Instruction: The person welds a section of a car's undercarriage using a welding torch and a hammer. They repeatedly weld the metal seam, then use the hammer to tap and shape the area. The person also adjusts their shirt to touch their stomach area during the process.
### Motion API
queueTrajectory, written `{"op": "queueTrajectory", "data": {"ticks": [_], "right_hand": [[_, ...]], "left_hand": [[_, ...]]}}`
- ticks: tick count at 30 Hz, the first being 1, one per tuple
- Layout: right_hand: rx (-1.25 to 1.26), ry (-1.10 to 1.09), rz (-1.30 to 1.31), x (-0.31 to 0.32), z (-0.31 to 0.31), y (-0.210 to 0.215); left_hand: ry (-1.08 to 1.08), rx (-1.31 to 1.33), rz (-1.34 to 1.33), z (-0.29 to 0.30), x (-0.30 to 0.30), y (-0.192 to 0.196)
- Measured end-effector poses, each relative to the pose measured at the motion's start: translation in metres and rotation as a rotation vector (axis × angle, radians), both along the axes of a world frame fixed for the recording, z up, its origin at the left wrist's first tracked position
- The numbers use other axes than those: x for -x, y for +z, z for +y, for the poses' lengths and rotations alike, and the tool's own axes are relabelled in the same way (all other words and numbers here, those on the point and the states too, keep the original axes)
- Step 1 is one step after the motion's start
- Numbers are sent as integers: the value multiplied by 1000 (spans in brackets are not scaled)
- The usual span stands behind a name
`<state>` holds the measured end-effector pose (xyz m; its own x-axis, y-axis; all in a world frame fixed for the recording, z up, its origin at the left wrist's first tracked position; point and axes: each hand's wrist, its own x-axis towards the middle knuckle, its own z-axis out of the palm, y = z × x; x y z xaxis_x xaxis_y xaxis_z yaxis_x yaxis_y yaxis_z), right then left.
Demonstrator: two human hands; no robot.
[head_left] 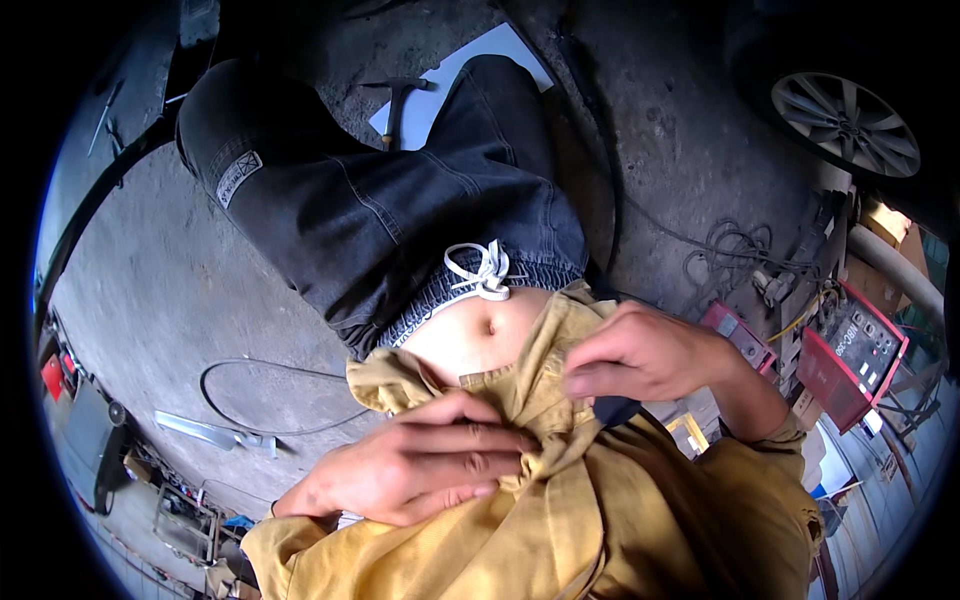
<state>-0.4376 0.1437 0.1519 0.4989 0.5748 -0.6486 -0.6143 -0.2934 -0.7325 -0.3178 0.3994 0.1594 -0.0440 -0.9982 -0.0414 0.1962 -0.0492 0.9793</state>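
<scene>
A tan-yellow work jacket (520, 520) is on me, its lower front bunched and twisted over my bare belly. My left hand (420, 465) lies across that gathered cloth, its fingertips closed against the twisted part, with the thumb hidden. On the other side of the bunch, my right hand (640, 355) is curled, thumb and fingers drawn together beside the jacket's edge. Whatever is in its fingers, if anything, is hidden, and the fingertips are slightly blurred. Below it a small dark patch (615, 410) shows against the jacket. Dark trousers (400, 200) with a white drawstring bow (485, 270) cover my bent legs.
Beyond my knees, a hammer (395, 110) rests partly over a white panel (500, 60) on the concrete floor. A flat metal piece (205, 432) lies at left near a looped cable (205, 375). At right are a car wheel (845, 122), tangled cables (735, 245) and a red welding machine (850, 355).
</scene>
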Motion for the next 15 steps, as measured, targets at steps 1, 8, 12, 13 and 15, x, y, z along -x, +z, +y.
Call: {"op": "queueTrajectory", "data": {"ticks": [1, 8, 12, 13, 15], "right_hand": [[179, 18, -240, -7, 8, -4], [-5, -47, -720, -4, 44, -37], [93, -123, -682, 14, 28, -9], [75, -146, -679, 16, 26, -7], [44, -196, -667, 22, 26, -4]], "left_hand": [[7, 24, 83, -2, 2, -1], [-1, 135, 237, -7, -2, 2], [-10, 94, 237, -9, -10, 6], [-10, 84, 242, -8, -9, 5], [30, -40, 275, -4, -7, 8]]}}
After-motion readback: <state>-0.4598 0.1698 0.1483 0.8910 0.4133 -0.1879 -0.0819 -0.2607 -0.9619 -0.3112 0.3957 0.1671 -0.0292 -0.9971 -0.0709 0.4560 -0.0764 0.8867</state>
